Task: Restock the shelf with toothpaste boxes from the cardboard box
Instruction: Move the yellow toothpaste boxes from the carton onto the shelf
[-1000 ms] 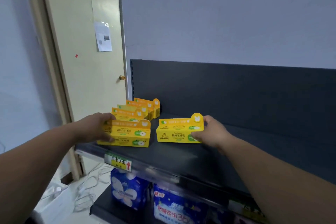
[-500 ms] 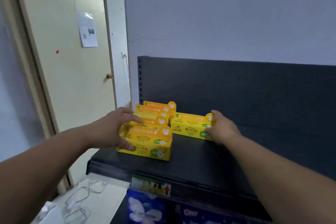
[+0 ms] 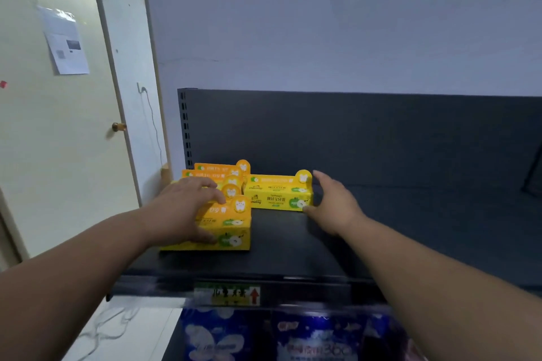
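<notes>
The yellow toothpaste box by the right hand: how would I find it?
Look at the dark metal shelf. A row of yellow boxes runs front-to-back at its left; this yellow cardboard box stands alone right of them, the right hand at its end.

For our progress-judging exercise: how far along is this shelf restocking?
Done: several toothpaste boxes line the shelf at left. In hand: the left hand grips the front box; the right hand, open, touches the single box beside them. Left: room for more boxes shows at right.

Dark shelf (image 3: 293, 246) bears yellow toothpaste boxes (image 3: 278, 195) at its left end.
</notes>
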A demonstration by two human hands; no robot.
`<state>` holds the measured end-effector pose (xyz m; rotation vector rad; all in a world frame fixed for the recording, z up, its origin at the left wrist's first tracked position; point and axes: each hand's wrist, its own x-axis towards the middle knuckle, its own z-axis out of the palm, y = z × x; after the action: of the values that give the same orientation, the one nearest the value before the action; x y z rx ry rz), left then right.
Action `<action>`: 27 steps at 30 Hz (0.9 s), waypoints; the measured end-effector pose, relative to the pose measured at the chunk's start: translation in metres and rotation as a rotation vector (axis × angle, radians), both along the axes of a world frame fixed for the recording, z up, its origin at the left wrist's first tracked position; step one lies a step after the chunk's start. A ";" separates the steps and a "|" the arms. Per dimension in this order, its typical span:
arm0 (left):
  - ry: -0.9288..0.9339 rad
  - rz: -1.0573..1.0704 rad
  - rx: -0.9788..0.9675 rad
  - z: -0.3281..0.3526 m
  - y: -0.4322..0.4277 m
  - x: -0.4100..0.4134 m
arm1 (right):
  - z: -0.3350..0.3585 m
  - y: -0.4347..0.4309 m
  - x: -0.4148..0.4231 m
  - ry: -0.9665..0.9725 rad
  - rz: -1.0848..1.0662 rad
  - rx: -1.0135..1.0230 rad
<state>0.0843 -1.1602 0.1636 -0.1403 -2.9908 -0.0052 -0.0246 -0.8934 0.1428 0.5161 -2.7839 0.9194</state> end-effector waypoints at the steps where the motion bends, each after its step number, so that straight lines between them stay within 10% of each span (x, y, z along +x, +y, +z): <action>1: -0.010 0.005 -0.008 0.001 -0.001 0.002 | 0.000 0.003 0.005 0.008 0.009 -0.001; 12: 0.178 -0.049 0.037 0.015 0.089 0.008 | 0.008 0.078 0.056 0.021 -0.035 0.036; 27: 0.175 -0.458 0.149 -0.017 0.491 0.048 | 0.003 0.420 0.218 0.050 -0.507 0.249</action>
<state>0.1322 -0.6689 0.1462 -0.7589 -2.7037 -0.2511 0.1931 -0.4731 0.1455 -0.1412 -2.7860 0.4467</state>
